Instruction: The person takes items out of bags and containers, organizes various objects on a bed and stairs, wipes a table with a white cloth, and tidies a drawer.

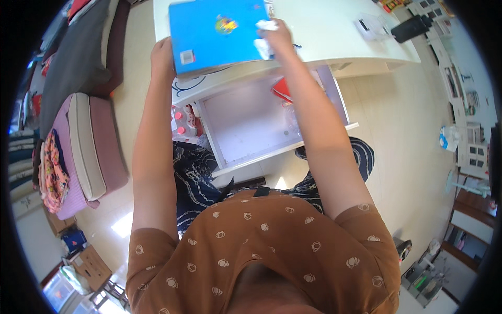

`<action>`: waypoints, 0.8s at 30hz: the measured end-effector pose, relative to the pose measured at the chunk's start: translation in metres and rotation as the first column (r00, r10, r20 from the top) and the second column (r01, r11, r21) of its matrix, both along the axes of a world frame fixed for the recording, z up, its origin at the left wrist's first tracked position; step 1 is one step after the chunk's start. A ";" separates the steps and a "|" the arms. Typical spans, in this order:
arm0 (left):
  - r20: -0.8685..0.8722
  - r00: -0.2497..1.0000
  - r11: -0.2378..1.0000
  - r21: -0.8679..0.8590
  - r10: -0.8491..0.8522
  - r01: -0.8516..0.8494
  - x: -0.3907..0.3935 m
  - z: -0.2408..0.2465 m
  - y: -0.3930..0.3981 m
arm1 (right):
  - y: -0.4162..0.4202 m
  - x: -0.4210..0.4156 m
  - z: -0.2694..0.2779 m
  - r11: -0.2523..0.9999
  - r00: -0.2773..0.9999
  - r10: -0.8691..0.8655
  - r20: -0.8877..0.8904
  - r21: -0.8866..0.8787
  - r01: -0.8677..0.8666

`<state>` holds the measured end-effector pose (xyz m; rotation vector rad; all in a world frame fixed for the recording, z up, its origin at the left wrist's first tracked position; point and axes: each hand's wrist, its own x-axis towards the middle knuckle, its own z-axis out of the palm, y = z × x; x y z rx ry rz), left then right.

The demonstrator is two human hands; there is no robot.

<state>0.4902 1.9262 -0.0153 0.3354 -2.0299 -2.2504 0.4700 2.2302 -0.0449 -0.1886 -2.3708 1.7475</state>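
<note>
A flat blue cardboard box (pixel 208 43), with a cartoon print and a barcode label, sits at the near edge of the white table (pixel 325 23). My left hand (pixel 161 59) grips its left side, the fingertips hidden behind it. At the box's right edge, my right hand (pixel 279 39) holds a crumpled white tissue (pixel 263 48) against the blue surface. Below the tabletop a white drawer (pixel 243 121) is pulled out towards me. Inside its right part lie a red object (pixel 281 90) and a clear plastic item (pixel 290 117), both partly covered by my right forearm.
Pink-capped bottles (pixel 181 123) stand left of the drawer. A black bottle (pixel 411 28) and a clear container (pixel 370 28) are at the table's right end. A pink padded seat (pixel 106 137) is on the left, with tiled floor (pixel 396 117) on the right.
</note>
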 end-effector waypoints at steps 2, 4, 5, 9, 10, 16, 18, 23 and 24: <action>-0.270 0.947 0.819 -0.494 0.174 -0.292 0.020 -0.030 0.003 | -0.020 0.009 -0.020 0.898 0.991 -0.112 -0.073 0.419 0.132; -0.386 0.921 0.465 -0.825 -0.044 -0.323 0.042 -0.029 0.024 | -0.025 0.010 -0.029 0.855 0.984 -0.169 -0.048 0.490 0.171; -0.282 0.926 0.252 -0.942 -0.250 -0.219 0.065 -0.021 0.044 | -0.027 0.015 -0.027 0.855 0.980 -0.198 -0.033 0.482 0.189; -0.097 0.910 -0.039 -0.992 -0.404 -0.123 0.087 -0.057 0.042 | -0.014 0.059 -0.029 0.889 0.827 -0.198 -0.526 0.258 0.377; -0.033 0.932 -0.088 -0.994 -0.360 -0.070 0.092 -0.052 0.043 | 0.000 0.080 -0.024 0.929 0.817 -0.191 -0.544 0.170 0.330; -0.048 0.911 -0.103 -0.990 -0.409 -0.099 0.110 -0.027 0.063 | 0.135 0.165 -0.117 0.778 0.731 -0.608 0.309 0.415 0.472; -0.168 0.854 0.045 -0.985 -0.493 -0.168 0.125 -0.021 0.074 | 0.146 0.172 -0.135 0.764 0.711 -0.613 0.344 0.487 0.422; -0.203 0.744 0.324 -0.946 -0.636 0.019 0.164 -0.036 0.109 | 0.150 0.157 -0.152 0.807 0.689 -0.533 0.491 0.540 0.238; -0.174 0.740 0.352 -0.932 -0.650 0.091 0.168 -0.043 0.114 | 0.148 0.157 -0.153 0.808 0.687 -0.521 0.507 0.553 0.204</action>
